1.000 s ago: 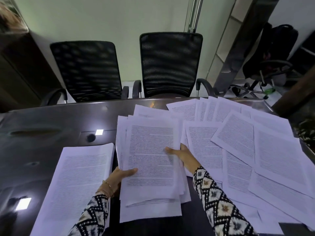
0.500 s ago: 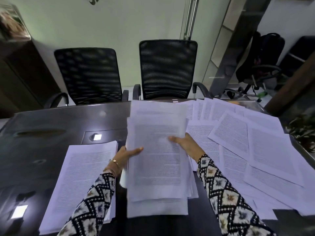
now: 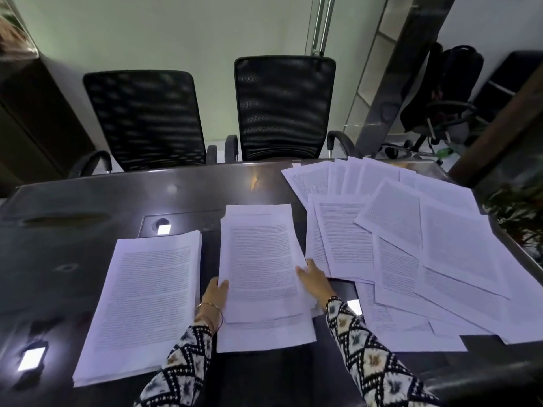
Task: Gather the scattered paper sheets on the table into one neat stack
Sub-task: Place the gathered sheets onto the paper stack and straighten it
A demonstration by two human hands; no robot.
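Observation:
A loose bundle of printed sheets [image 3: 261,259] lies flat on the dark table [image 3: 88,201] in front of me, its edges uneven. My left hand [image 3: 216,293] grips its lower left edge. My right hand [image 3: 313,279] holds its right edge, fingers on the paper. To the left rests a thick, squared stack of sheets [image 3: 147,301]. On the right, several scattered sheets [image 3: 411,245] overlap one another, fanned out toward the table's far right corner.
Two black mesh office chairs [image 3: 282,107] stand at the table's far side. A cable port [image 3: 161,227] is set in the table behind the stack. A plant [image 3: 520,218] sits past the right edge. Another chair with a bag [image 3: 446,92] stands at back right.
The bundle was lifted off the scattered sheets, tilted up, then brought down flat on the table between the left stack and the scattered sheets. Both hands stayed on its sides.

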